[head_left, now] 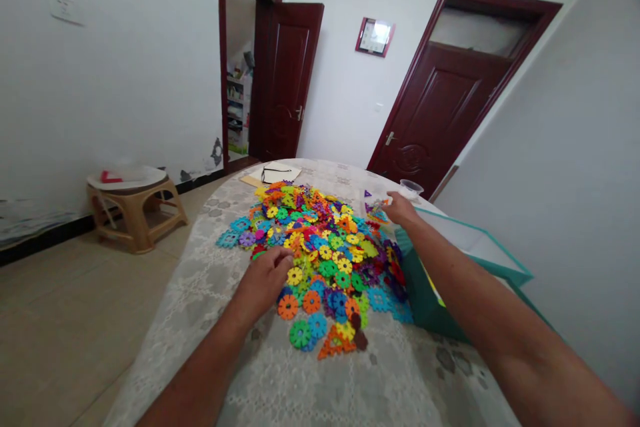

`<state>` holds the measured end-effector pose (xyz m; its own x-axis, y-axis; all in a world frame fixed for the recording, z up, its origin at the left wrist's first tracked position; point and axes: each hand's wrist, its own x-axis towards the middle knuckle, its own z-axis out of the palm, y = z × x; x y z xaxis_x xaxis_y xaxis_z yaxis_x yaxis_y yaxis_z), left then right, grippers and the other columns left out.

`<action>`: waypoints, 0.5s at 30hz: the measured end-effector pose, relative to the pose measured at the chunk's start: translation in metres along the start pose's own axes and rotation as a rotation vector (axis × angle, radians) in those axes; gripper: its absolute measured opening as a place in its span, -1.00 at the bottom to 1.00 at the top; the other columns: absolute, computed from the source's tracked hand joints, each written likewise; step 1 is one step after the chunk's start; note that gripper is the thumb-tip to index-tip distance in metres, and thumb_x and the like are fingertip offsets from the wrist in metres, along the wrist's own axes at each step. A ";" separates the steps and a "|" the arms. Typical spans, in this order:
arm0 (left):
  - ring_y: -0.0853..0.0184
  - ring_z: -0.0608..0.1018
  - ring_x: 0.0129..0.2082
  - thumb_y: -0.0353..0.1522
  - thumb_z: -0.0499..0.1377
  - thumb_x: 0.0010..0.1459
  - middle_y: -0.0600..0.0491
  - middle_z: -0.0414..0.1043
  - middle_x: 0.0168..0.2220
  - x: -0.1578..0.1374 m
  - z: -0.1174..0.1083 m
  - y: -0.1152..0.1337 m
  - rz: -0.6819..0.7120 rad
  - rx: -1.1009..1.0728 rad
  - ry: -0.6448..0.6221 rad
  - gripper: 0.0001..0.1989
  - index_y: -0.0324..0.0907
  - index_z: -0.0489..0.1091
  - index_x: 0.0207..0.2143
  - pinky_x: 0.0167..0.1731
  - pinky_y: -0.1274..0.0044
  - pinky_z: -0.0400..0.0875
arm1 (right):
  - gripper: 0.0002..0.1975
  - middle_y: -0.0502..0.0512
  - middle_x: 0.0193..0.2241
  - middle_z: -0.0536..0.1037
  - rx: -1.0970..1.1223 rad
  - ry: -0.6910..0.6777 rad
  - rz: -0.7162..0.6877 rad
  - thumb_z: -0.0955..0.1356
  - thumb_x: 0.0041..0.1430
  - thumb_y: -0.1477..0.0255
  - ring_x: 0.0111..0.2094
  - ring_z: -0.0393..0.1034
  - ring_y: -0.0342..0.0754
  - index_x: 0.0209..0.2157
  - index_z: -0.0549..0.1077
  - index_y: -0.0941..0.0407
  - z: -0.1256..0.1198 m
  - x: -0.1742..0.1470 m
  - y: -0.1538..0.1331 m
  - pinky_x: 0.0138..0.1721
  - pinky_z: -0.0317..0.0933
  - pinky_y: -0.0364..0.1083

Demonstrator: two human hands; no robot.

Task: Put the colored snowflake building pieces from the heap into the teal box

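A large heap of colourful plastic interlocking pieces point(325, 251) lies on the table, with notched discs, squares and triangles in it. My left hand point(265, 277) is at the heap's near left edge, fingers curled and thumb against the index finger. Whatever it may hold is too small to make out. My right hand point(401, 209) reaches past the green box point(417, 287) to a small group of purple and orange pieces point(376, 211) at the far right of the heap. Its fingers are mostly hidden, so its grip is unclear. An orange triangle point(336, 343) lies at the heap's near edge.
The green box stands open at the right under my right forearm. A clear plastic tub point(412, 187) sits at the table's far right. Eyeglasses point(274, 173) rest on paper point(280, 172) at the far left. A tan stool point(135, 210) stands on the floor at left.
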<state>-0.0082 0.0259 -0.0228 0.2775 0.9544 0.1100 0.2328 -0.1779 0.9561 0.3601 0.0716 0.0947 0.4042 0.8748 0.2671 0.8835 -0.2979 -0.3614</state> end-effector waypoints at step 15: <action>0.21 0.64 -0.18 -0.40 0.03 0.32 -0.09 0.64 -0.12 -0.002 -0.006 -0.003 0.054 0.501 0.097 -0.71 -0.16 0.54 -0.09 -0.16 0.43 0.45 | -0.53 0.19 0.20 0.51 0.004 -0.430 -0.958 0.29 0.20 0.67 0.19 0.43 0.05 0.09 0.54 0.09 0.090 -0.145 -0.082 0.23 0.27 0.00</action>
<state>-0.0151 0.0259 -0.0239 0.2190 0.9544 0.2029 0.6454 -0.2977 0.7035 0.2080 0.0034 0.0049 -0.5823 0.8064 0.1030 0.7885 0.5911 -0.1700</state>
